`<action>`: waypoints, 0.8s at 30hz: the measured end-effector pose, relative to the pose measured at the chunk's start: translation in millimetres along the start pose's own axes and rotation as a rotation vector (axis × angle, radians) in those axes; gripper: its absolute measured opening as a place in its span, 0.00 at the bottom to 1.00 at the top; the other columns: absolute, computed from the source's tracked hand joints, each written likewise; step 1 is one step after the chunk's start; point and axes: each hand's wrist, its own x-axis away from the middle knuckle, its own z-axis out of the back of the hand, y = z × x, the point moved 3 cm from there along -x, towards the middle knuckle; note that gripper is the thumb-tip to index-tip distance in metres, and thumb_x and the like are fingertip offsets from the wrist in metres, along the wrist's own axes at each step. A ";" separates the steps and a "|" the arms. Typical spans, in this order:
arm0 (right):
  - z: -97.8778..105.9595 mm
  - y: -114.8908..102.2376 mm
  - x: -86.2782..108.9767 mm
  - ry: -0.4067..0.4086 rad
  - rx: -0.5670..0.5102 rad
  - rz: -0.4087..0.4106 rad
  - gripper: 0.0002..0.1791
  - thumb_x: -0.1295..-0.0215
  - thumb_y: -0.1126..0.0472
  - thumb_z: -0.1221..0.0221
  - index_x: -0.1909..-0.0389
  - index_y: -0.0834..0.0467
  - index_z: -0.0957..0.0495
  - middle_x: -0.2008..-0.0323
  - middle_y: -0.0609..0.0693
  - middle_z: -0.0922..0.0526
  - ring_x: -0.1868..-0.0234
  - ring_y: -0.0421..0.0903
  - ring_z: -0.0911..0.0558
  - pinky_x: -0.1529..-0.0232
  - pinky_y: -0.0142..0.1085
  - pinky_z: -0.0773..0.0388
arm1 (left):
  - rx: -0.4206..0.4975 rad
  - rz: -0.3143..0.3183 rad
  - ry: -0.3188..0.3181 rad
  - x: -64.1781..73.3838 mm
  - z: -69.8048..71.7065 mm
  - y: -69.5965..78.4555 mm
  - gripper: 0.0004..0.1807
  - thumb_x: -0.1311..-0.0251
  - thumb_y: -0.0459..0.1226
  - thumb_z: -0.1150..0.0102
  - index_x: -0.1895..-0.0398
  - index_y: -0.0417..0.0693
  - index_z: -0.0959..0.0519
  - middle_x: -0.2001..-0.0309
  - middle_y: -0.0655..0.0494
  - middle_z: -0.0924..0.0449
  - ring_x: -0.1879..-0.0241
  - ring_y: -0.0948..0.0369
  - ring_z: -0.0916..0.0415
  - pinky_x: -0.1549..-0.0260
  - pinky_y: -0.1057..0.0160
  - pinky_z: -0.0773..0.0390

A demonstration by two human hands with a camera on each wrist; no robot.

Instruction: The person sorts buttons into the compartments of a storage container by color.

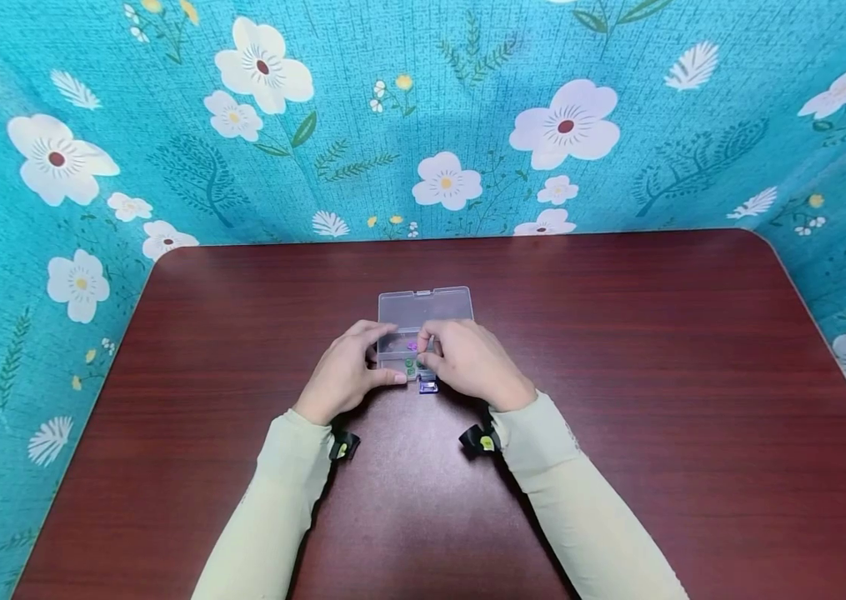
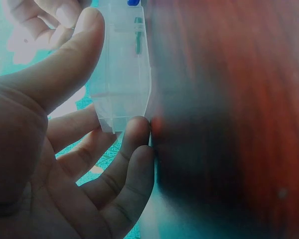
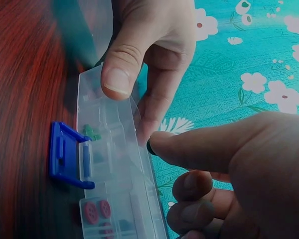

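Note:
A clear plastic compartment box [image 1: 392, 367] lies on the table with its lid [image 1: 426, 307] raised at the back. My left hand [image 1: 347, 371] grips the box's left end, thumb on the front and fingers round the far side. Over the compartments, my right hand [image 1: 473, 360] pinches a small dark green button [image 3: 150, 147] between thumb and forefinger; much of it is hidden. Inside lie green buttons [image 1: 410, 365], a purple piece [image 1: 412, 346] and red buttons [image 3: 91, 213]. A blue latch [image 3: 65, 154] hangs folded out at the box's front.
The dark red wooden table [image 1: 655, 350] stretches out on every side of the box. Behind and beside it hangs a turquoise cloth [image 1: 362, 108] with white flowers. A wrist strap [image 1: 478, 440] sits by each sleeve cuff.

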 end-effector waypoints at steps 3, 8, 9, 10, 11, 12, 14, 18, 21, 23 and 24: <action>-1.7 -1.4 -1.1 0.007 0.004 0.006 0.04 0.33 0.59 0.35 0.67 0.49 0.20 0.82 0.43 0.27 0.81 0.40 0.30 0.79 0.36 0.34 | 0.001 0.004 -0.003 0.0 0.1 0.6 0.38 0.49 0.45 0.22 0.34 0.47 0.24 0.40 0.53 0.24 0.62 0.59 0.27 0.61 0.58 0.27; -5.9 -3.3 -3.4 0.008 0.015 0.010 0.05 0.34 0.59 0.34 0.68 0.48 0.20 0.82 0.42 0.27 0.81 0.40 0.30 0.79 0.36 0.34 | -0.003 0.005 -0.001 -0.2 0.3 1.0 0.39 0.50 0.45 0.21 0.34 0.47 0.24 0.40 0.54 0.24 0.62 0.59 0.27 0.62 0.60 0.27; -6.7 -3.9 -3.8 0.008 0.017 0.013 0.05 0.34 0.59 0.34 0.68 0.48 0.21 0.83 0.42 0.27 0.81 0.40 0.30 0.79 0.36 0.34 | -0.003 0.004 -0.001 -0.3 0.2 0.9 0.39 0.51 0.45 0.21 0.34 0.46 0.24 0.40 0.54 0.24 0.62 0.59 0.27 0.62 0.60 0.26; -7.4 -4.6 -4.2 0.005 0.018 0.019 0.05 0.34 0.59 0.35 0.68 0.49 0.20 0.83 0.42 0.28 0.81 0.40 0.30 0.79 0.36 0.34 | -0.006 0.004 0.000 -0.4 0.3 0.9 0.39 0.51 0.45 0.21 0.34 0.46 0.24 0.41 0.54 0.24 0.62 0.59 0.27 0.62 0.60 0.26; -8.1 -5.1 -4.6 0.004 0.020 0.022 0.04 0.34 0.59 0.35 0.68 0.49 0.20 0.83 0.42 0.28 0.81 0.40 0.30 0.79 0.36 0.34 | -0.009 0.000 0.002 -0.6 0.2 0.9 0.39 0.52 0.45 0.20 0.34 0.46 0.24 0.41 0.53 0.24 0.62 0.59 0.27 0.62 0.60 0.26; -8.9 -5.6 -4.9 0.003 0.021 0.026 0.04 0.34 0.60 0.35 0.68 0.49 0.20 0.83 0.42 0.28 0.81 0.40 0.30 0.79 0.35 0.34 | -0.011 -0.001 0.002 -0.8 0.1 0.8 0.40 0.52 0.45 0.20 0.34 0.45 0.24 0.41 0.53 0.24 0.62 0.60 0.27 0.62 0.60 0.26; -10.1 -6.5 -5.7 0.002 0.025 0.035 0.04 0.34 0.60 0.35 0.68 0.50 0.20 0.83 0.42 0.28 0.80 0.40 0.30 0.78 0.35 0.34 | -0.014 -0.005 0.000 -1.1 0.0 0.7 0.40 0.52 0.45 0.20 0.34 0.45 0.24 0.41 0.53 0.24 0.62 0.60 0.26 0.61 0.60 0.25; -13.0 -7.9 -7.9 0.002 0.041 0.051 0.03 0.35 0.61 0.35 0.68 0.50 0.19 0.82 0.41 0.27 0.79 0.40 0.29 0.76 0.35 0.32 | -0.023 -0.011 -0.006 -1.8 0.5 0.5 0.40 0.51 0.47 0.21 0.34 0.45 0.24 0.40 0.53 0.24 0.55 0.57 0.24 0.54 0.57 0.25; -15.1 -9.2 -9.8 -0.001 0.048 0.056 0.03 0.35 0.61 0.35 0.68 0.50 0.19 0.81 0.42 0.26 0.78 0.40 0.28 0.75 0.35 0.31 | -0.024 -0.015 -0.010 -2.0 1.3 0.3 0.40 0.51 0.47 0.21 0.34 0.45 0.24 0.39 0.52 0.24 0.46 0.55 0.24 0.46 0.54 0.26; -16.7 -9.7 -11.1 -0.003 0.050 0.055 0.04 0.35 0.61 0.35 0.69 0.50 0.19 0.80 0.42 0.26 0.78 0.40 0.27 0.76 0.35 0.31 | -0.022 -0.016 -0.011 -2.0 1.7 0.0 0.40 0.51 0.47 0.21 0.34 0.45 0.24 0.39 0.51 0.24 0.42 0.54 0.25 0.43 0.54 0.27; -17.3 -10.0 -11.7 -0.005 0.053 0.053 0.04 0.35 0.61 0.36 0.68 0.50 0.19 0.80 0.42 0.26 0.78 0.40 0.27 0.76 0.35 0.31 | -0.020 -0.015 -0.012 -1.9 2.0 -0.1 0.40 0.51 0.47 0.21 0.34 0.45 0.24 0.39 0.51 0.24 0.42 0.54 0.25 0.43 0.54 0.27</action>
